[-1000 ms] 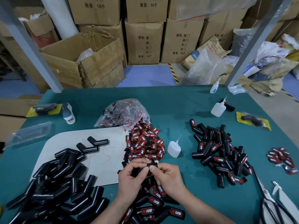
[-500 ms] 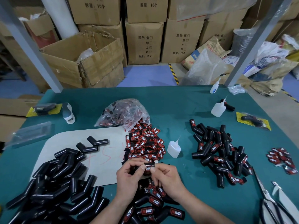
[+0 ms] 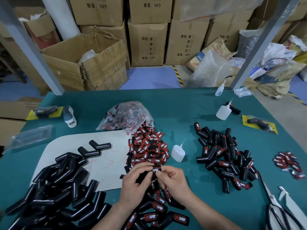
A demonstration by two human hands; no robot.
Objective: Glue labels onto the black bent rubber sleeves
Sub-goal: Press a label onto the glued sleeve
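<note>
View from above a teal work table [image 3: 182, 110]. At the near centre, 2 bare hands meet over 1 black bent sleeve [image 3: 143, 177]. The left hand [image 3: 136, 185] curls round its body; the right hand [image 3: 172, 181] pinches a red and black label [image 3: 155, 169] against its upper end.

Just behind the hands lies a heap of loose labels [image 3: 147, 148], spilling from a clear plastic bag [image 3: 127, 117]. A small white glue bottle [image 3: 177, 152] stands just right of that heap. Under the wrists sit finished sleeves [image 3: 159, 211] reading TAPER. A larger finished pile [image 3: 227, 161] lies to the right, and unlabelled sleeves [image 3: 54, 193] are heaped on the left, partly on a white board [image 3: 106, 165]. Scissors [image 3: 279, 211] rest at the near right edge. Cardboard boxes [image 3: 147, 44] are stacked beyond the table.
</note>
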